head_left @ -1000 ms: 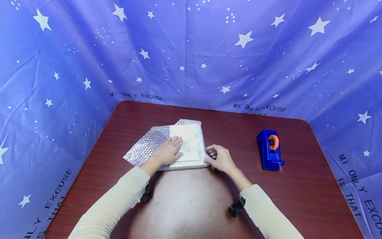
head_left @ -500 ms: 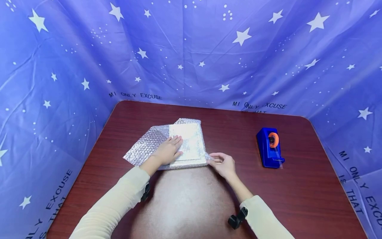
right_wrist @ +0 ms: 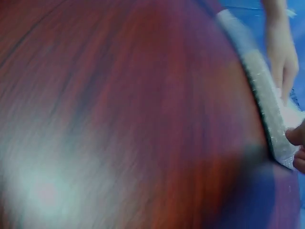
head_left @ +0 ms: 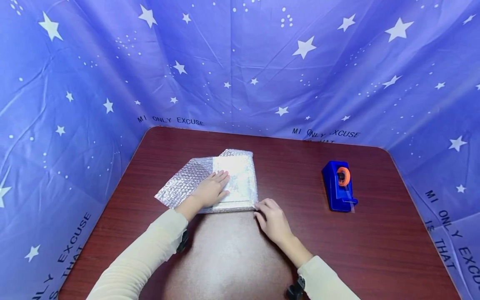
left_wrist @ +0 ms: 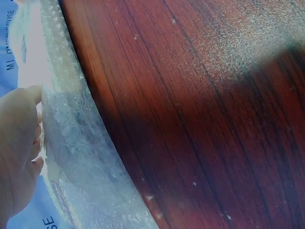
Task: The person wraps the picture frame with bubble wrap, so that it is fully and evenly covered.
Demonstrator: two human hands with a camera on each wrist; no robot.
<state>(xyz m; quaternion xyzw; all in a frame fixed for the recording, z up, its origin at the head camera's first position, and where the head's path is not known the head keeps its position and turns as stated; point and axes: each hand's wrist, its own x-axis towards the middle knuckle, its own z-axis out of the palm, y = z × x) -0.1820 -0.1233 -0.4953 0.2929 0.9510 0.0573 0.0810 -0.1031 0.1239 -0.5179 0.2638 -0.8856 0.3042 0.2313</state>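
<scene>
A flat white box (head_left: 240, 179) lies partly covered by clear bubble wrap (head_left: 187, 181), which spreads out to its left and sticks out behind it. My left hand (head_left: 211, 191) rests flat on the box and wrap, fingers straight; in the left wrist view that hand (left_wrist: 16, 148) is beside the wrapped edge (left_wrist: 81, 119). At the box's near right corner my right hand (head_left: 274, 220) touches the wrap with its fingertips, fingers slightly bent. The right wrist view shows only part of this hand (right_wrist: 298, 143) at the end of the wrapped side (right_wrist: 264, 90); whether it pinches anything is unclear.
On the right of the dark red table (head_left: 360, 258) stands a blue tape dispenser (head_left: 337, 193) with an orange roll (head_left: 343, 177) and a strip of tape hanging from its front. Blue star-patterned cloth (head_left: 240, 71) surrounds the table's back and sides.
My right hand has moved nearer to me around the corner, and the wrap flap that stuck out there lies closer against the box. My left hand has stayed in place.
</scene>
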